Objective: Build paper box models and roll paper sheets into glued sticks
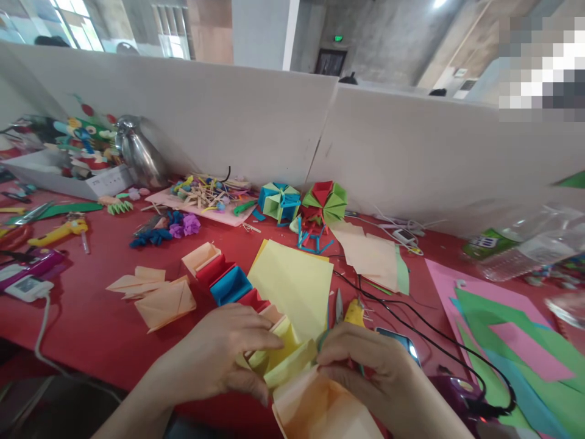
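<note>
Hands work at the near edge of red table (91, 329). Left hand (219, 360) pinches the yellow end of multicoloured folded-paper accordion chain (228, 283), thumb under, fingers over. Right hand (379, 378), fingers curled, pinches the top edge of peach folded paper piece (315, 408), which touches that yellow end. Chain runs back-left, beside flat yellow paper sheet (292, 286).
</note>
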Demonstrator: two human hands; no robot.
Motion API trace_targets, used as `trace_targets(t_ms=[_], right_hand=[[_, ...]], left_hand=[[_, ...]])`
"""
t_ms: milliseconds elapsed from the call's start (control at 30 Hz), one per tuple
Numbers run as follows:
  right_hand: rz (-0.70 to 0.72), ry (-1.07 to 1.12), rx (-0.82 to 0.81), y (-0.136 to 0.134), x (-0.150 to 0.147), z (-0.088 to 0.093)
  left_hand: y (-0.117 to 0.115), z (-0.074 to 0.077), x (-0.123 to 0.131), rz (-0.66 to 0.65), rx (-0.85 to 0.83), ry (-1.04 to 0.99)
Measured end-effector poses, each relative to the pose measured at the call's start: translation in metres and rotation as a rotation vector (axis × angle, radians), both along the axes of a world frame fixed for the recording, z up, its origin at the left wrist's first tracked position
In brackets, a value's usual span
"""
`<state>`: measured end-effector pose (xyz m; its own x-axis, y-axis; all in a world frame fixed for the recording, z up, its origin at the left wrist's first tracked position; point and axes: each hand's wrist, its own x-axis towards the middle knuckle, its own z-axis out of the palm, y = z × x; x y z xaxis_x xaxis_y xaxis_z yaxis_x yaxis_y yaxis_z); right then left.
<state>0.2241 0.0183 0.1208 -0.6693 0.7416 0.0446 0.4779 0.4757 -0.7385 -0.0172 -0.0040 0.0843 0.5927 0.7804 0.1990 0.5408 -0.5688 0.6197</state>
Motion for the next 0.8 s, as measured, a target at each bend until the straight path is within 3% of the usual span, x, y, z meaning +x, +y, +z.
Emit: trace_targets(t_ms=[367, 800], right_hand=[[-0.117, -0.071, -0.122, 0.004, -0.007, -0.003], [-0.139, -0.106, -0.207, 0.007, -0.011, -0.001]], left_hand=[[-0.001, 0.002, 0.002, -0.004, 0.024, 0.051], [-0.005, 0.008, 0.006, -0.009, 0.06, 0.173]])
